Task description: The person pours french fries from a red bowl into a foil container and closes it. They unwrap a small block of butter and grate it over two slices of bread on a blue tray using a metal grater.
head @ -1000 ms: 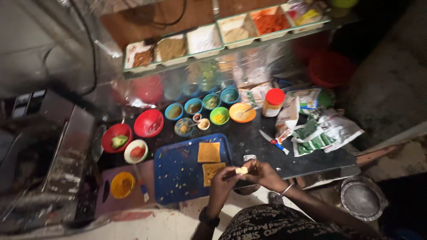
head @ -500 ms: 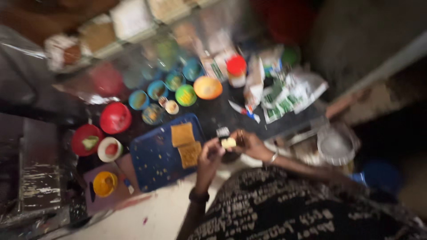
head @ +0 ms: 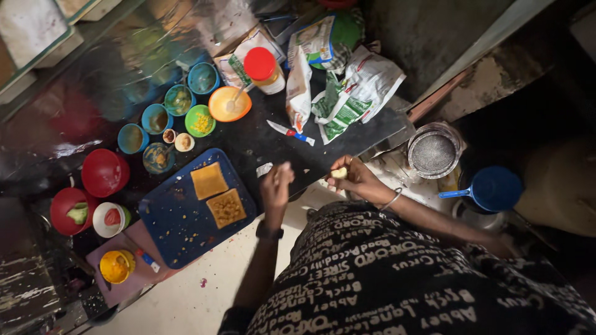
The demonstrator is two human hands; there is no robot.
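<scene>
Both your hands are up over the counter's near edge.

Your right hand pinches a small pale piece; your left hand is curled, grip unclear, beside the blue tray with two bread slices; coloured bowls beyond.
</scene>
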